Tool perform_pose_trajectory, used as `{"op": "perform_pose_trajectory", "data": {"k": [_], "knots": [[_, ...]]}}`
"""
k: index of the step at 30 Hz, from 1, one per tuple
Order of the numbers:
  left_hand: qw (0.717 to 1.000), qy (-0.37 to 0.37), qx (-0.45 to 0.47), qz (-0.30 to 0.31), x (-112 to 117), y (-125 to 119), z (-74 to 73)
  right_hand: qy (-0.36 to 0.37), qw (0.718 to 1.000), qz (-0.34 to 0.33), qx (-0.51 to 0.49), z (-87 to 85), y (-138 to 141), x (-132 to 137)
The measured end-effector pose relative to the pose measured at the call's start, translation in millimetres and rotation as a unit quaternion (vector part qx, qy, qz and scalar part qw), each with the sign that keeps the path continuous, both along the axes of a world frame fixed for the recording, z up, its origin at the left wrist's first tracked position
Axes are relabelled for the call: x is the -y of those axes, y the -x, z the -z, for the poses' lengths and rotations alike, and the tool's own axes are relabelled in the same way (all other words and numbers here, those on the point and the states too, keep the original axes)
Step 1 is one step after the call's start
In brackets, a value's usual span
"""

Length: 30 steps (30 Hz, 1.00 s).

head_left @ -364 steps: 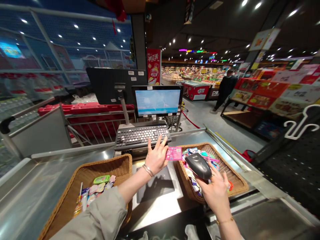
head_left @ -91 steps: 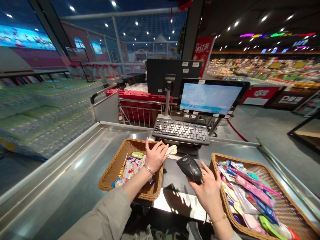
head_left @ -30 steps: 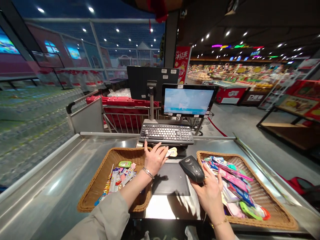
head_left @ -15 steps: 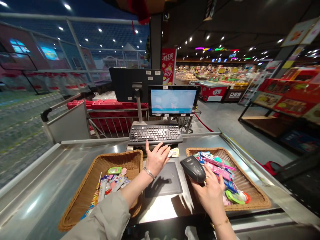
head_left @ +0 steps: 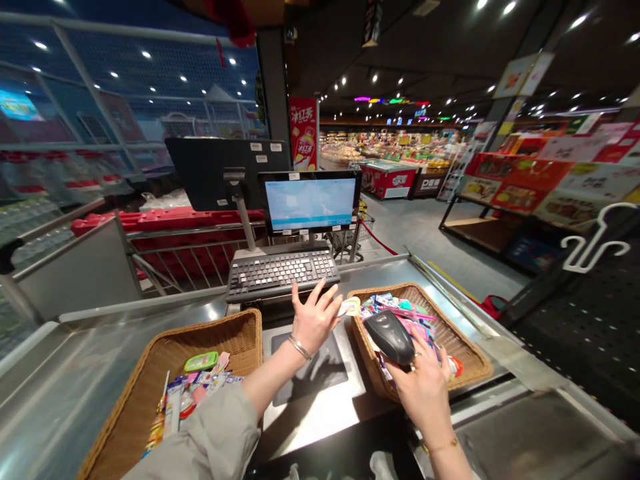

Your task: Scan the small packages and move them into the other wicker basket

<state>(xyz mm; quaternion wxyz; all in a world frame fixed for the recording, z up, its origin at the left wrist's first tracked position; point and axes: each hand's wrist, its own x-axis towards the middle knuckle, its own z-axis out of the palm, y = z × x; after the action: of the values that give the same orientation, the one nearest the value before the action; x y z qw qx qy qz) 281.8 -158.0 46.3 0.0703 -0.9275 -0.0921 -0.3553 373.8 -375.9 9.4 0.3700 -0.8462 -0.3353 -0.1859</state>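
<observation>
My left hand (head_left: 316,321) is palm down in front of the black keyboard (head_left: 283,272), with some fingers spread. A small white-and-yellow packaged item (head_left: 351,306) sticks out at its thumb side, pinched there; the thumb is hidden. My right hand (head_left: 424,380) is wrapped round a black handheld barcode scanner (head_left: 389,337), above the right wicker basket (head_left: 467,357). Toothbrushes and other small colourful packs (head_left: 400,308) fill that basket, partly covered by hand and scanner. In the left wicker basket (head_left: 145,373) lie more small packs (head_left: 193,390), partly behind my left sleeve.
A lit monitor (head_left: 313,203) stands behind the keyboard, beside a second screen (head_left: 220,175) turned away. Between the baskets a dark flat pad (head_left: 320,373) lies on the metal counter (head_left: 200,313). A white hook (head_left: 595,243) hangs at right.
The view has turned to the right. My left hand has moved right with the small packaged item, towards the right basket. My right hand still holds the scanner, now further right over the basket.
</observation>
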Motion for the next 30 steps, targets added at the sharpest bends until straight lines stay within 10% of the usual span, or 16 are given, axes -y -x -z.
{"op": "perform_pose_trajectory", "data": {"k": [30], "knots": [[0.990,-0.007,-0.010,0.139,34,-70,16.2,-0.022,0.978,0.208,-0.013,10.5,-36,65]]}}
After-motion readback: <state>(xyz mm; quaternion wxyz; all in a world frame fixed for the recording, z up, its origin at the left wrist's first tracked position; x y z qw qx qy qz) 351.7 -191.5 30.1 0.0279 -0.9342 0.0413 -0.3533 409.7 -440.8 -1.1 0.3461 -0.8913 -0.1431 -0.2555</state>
